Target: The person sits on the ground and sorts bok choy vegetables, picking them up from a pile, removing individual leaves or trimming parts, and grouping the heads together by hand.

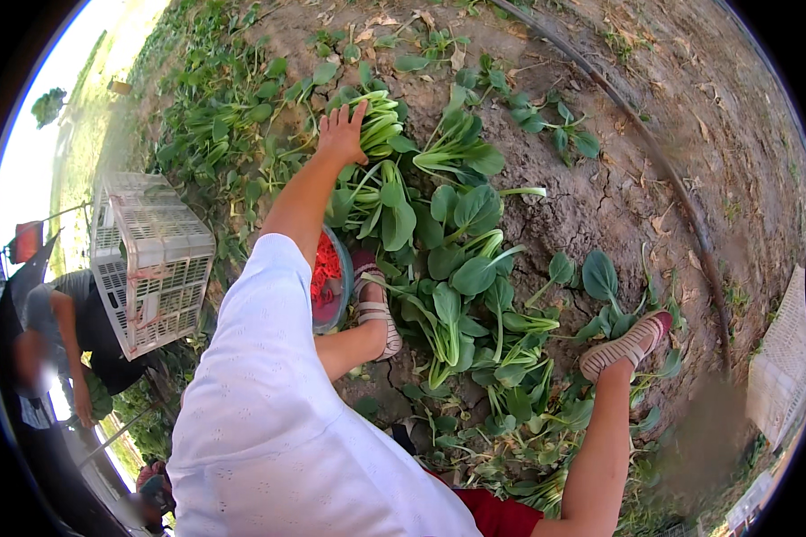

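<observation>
My left hand [341, 134] lies palm down, fingers apart, against a pile of leafy greens with pale green stalks [381, 127], which look like bok choy. More cut greens [470, 268] are spread over the soil between my feet. Beneath my left forearm, a clear plastic tub [339, 282] containing bright red ties or bands [324, 268] is partly covered by my white sleeve. My right hand is out of view.
My sandalled feet [376, 312] [621, 346] stand either side of the greens. White plastic crates sit at left [168, 262] and far right [782, 362]. A dark hose [651, 141] curves across the soil. Another person [67, 329] is at the left, with leaves in hand.
</observation>
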`<state>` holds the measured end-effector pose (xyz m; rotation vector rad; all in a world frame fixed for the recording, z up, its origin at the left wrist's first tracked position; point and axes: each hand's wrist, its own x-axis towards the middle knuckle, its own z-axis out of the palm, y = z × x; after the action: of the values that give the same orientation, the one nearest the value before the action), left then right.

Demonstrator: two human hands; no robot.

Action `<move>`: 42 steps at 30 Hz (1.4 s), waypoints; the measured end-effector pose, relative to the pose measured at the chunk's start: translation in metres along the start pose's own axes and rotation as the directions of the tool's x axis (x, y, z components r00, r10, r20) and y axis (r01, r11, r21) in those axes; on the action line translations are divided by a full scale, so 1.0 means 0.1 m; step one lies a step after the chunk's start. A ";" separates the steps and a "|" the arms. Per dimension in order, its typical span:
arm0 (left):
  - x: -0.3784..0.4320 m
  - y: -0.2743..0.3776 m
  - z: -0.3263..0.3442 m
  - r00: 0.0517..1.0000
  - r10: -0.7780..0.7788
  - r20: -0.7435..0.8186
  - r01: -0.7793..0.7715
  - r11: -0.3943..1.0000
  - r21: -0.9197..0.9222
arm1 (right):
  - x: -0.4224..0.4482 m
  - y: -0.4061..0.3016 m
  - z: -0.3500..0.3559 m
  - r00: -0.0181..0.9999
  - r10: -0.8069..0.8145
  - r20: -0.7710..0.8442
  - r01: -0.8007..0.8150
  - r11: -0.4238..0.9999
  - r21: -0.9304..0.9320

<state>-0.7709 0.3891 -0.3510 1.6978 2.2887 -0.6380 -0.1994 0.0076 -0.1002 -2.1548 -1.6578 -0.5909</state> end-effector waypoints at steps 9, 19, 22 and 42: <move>-0.34 -0.22 0.20 0.982 0.002 -0.189 -0.087 0.892 -0.444 | 0.00 -0.03 0.00 0.999 -0.023 0.030 0.023 0.999 0.023; -2.09 0.45 -0.72 0.770 0.634 0.076 0.164 -0.080 -0.983 | -0.23 0.43 -0.44 1.000 -0.012 -0.028 0.013 0.999 0.040; -2.40 0.98 -0.14 0.462 0.857 0.231 0.482 -0.024 -0.876 | -0.29 0.56 -0.64 1.000 -0.004 -0.013 0.004 1.000 0.010; -0.79 0.36 0.56 0.962 -0.272 -0.031 0.173 0.690 -0.703 | -0.32 0.62 -0.43 0.987 0.025 -0.156 -0.016 0.998 0.060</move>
<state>-0.7171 0.3043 -0.3742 1.1175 2.3893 0.3224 -0.1512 -0.0561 -0.0820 -2.0267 -1.5484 -0.6788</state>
